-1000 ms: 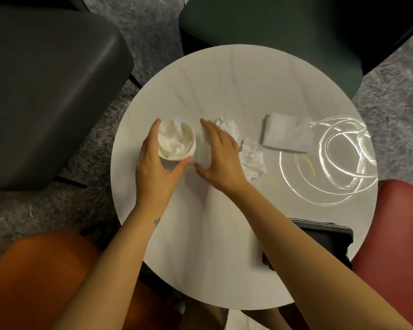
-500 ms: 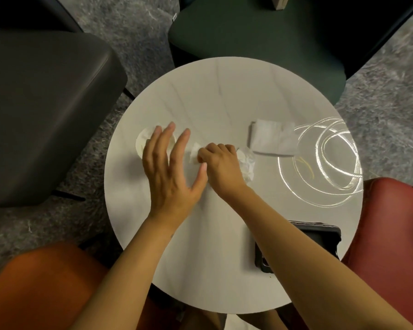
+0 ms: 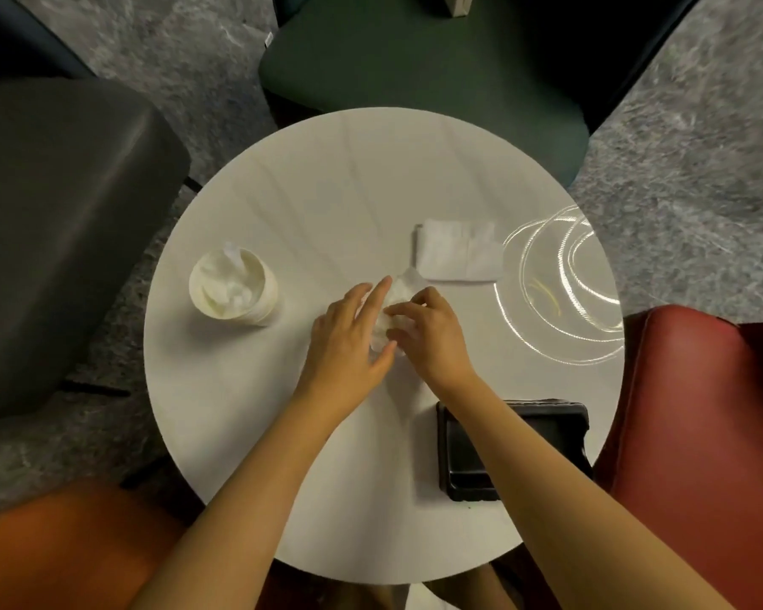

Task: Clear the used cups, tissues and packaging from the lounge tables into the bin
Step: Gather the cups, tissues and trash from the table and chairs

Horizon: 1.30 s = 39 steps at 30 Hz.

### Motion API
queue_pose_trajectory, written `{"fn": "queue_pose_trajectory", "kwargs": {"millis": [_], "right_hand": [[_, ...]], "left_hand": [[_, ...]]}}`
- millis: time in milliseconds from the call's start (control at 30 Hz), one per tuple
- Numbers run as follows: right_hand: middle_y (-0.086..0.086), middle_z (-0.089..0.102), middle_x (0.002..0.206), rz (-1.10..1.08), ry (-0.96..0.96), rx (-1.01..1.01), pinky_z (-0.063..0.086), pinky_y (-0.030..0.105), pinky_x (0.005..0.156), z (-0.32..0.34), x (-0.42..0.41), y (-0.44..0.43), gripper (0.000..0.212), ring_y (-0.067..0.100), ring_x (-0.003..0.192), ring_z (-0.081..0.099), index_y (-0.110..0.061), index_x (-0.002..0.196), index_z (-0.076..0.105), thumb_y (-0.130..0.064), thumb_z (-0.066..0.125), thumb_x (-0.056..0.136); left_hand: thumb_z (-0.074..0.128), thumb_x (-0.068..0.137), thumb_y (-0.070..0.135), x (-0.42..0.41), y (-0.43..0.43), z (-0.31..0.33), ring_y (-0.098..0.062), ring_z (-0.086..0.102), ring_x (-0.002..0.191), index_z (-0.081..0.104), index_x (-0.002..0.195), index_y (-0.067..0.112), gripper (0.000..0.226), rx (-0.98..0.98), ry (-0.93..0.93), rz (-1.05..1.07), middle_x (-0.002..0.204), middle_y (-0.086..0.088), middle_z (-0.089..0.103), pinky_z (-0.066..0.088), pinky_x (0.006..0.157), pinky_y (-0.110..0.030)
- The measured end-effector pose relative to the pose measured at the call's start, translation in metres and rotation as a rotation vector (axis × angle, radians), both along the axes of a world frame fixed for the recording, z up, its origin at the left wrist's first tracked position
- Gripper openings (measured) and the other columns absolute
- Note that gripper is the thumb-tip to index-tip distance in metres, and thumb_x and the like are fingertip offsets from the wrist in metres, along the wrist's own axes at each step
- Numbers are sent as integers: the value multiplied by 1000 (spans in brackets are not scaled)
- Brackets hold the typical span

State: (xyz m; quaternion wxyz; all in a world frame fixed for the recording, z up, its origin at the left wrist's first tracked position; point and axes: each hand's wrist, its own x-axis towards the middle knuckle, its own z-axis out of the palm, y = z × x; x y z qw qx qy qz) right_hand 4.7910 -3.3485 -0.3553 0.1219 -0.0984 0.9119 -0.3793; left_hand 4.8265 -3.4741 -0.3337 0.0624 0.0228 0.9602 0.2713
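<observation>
A white paper cup (image 3: 234, 291) stuffed with tissue stands alone on the left of the round white table (image 3: 327, 200). Crumpled white tissue (image 3: 393, 306) lies at the table's middle, pressed between both hands. My left hand (image 3: 349, 341) cups it from the left with fingers spread. My right hand (image 3: 432, 332) pinches it from the right with curled fingers. A folded white napkin (image 3: 457, 250) lies flat just beyond them.
A black plastic tray (image 3: 472, 455) sits near the table's front right edge, partly under my right forearm. Ring-shaped light reflections mark the table's right side. Grey, green, red and orange seats surround the table on grey carpet.
My left hand left the cup and moved right to the crumpled tissue. My right hand drew the tissue together at the table's middle. The cup now stands uncovered.
</observation>
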Motion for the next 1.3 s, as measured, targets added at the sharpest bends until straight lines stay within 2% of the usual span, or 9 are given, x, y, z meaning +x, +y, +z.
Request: {"fn": "queue_pose_trajectory", "kwargs": {"millis": [233,400,533,733,833,900,967,1100,1300], "right_hand": [[14,66,92,-64,16,-72,38,21,70,0,-8,21,23,27,81,59,-4,101,65,2,56,81],[14,40,140,-184,87,304,27,41,97,-9,-42,37,45,33,129,32,-18,130,49,-19,59,86],[12,42,135,-163,71,435,28,38,90,-17,-57,37,38,33,122,35,-18,126,51,-18,53,89],[15,59,93,-283,141,73,41,39,71,-10,-48,33,26,33,84,51,-2,93,65,12,50,77],[12,64,85,-243,253,46,41,40,68,-3,-39,31,28,32,78,54,-4,80,67,17,52,69],[9,65,81,-229,277,7,40,39,67,3,-36,28,28,31,76,55,-4,76,66,19,53,67],[9,64,82,-231,247,-82,42,35,66,7,-32,24,26,28,76,55,-3,81,64,18,53,70],[-1,60,85,-291,148,-294,45,22,66,15,-23,21,21,10,76,54,-6,94,56,8,54,79],[-11,57,102,-297,88,-461,44,9,80,19,10,30,31,-2,96,56,-10,112,45,-3,49,83]], "left_hand": [[62,83,42,-10,11,-24,-24,39,119,26,144,29,72,-133,-132,-61,145,0,34,36,96,-33],[66,83,24,-16,14,-26,-25,42,110,54,126,19,45,-30,-139,-37,129,-7,46,40,87,-30],[64,83,10,-31,16,-24,-28,50,92,63,101,4,20,107,-135,66,99,-13,51,42,74,-32],[65,84,19,-46,18,-19,-17,50,74,63,100,7,20,284,-98,304,95,-12,55,37,62,-11],[62,86,22,-55,17,-14,-25,58,82,60,99,10,17,478,-129,466,97,-10,56,53,76,-36],[60,88,20,-60,23,-9,-22,58,86,60,105,13,19,517,-134,471,101,-5,54,53,78,-32],[57,89,20,-62,33,-4,-15,57,89,58,113,16,24,518,-166,411,108,-4,53,48,77,-18],[46,94,24,-59,45,3,-16,55,107,53,120,22,27,681,-280,376,117,-3,56,48,93,-37],[58,89,26,-40,51,5,-11,62,97,54,119,22,31,723,-263,346,108,2,64,52,79,-23]]}}
